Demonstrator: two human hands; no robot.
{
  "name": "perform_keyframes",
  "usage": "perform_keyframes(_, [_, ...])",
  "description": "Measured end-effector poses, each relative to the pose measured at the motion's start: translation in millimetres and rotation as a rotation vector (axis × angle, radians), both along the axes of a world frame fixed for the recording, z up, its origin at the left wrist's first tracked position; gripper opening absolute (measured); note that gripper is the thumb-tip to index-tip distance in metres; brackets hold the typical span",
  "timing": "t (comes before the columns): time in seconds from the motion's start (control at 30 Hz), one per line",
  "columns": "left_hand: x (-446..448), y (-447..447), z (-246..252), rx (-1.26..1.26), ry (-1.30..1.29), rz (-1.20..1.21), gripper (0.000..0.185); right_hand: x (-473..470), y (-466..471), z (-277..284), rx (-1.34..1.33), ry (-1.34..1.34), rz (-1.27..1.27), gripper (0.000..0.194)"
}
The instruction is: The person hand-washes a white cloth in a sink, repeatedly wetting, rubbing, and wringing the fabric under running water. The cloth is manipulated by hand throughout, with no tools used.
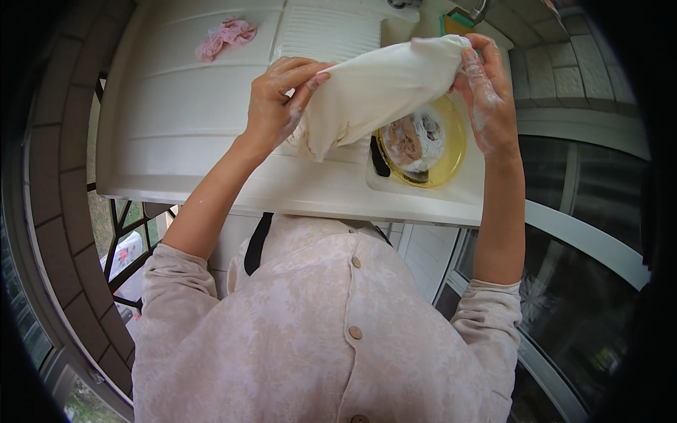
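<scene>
A wet, cream-white cloth (381,79) is stretched between my hands above the sink unit. My left hand (283,98) pinches its left edge between thumb and fingers. My right hand (484,90) grips the bunched far right end, with suds on the thumb and palm. The cloth's lower left part hangs in folds over the ribbed drainboard. Below the cloth, a yellow basin (456,140) sits in the sink bowl, holding sudsy water and brown, white and dark fabric (406,140). The cloth hides part of the basin's rim.
A crumpled pink cloth (227,38) lies on the white counter (174,106) at the far left. A green and yellow sponge (456,24) is by the metal tap (479,10) at the back right. The counter's front edge (317,206) runs close to my body. Tiled wall stands at the right.
</scene>
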State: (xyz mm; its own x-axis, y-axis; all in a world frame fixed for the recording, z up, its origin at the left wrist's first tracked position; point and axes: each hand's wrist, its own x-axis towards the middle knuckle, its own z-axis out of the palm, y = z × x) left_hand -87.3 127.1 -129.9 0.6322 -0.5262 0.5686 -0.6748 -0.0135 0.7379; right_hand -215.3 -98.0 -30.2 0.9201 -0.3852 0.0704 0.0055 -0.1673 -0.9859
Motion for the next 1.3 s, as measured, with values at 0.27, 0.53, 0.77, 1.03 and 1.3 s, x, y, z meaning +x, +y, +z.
perform_keyframes(0.27, [3, 20, 32, -0.126, 0.321, 0.056, 0.019, 2, 8, -10, -0.119, -0.079, -0.038, 0.022])
perform_keyframes(0.53, [29, 1, 37, -0.145, 0.417, 0.058, 0.027, 4, -12, -33, -0.646, -0.07, -0.045, 0.013])
perform_keyframes(0.77, [-6, -99, -3, -0.199, 1.303, -0.094, 0.029, 64, 44, -104, -0.278, 0.004, -0.426, 0.024])
perform_keyframes(1.03, [13, -136, -38, 0.329, 1.425, -0.064, 0.029, 92, 17, -131, -0.185, 0.15, -0.59, 0.028])
perform_keyframes(1.3, [31, -171, -87, 0.356, 1.468, -0.109, 0.024, 112, -25, -182, -0.212, 0.217, -0.751, 0.024])
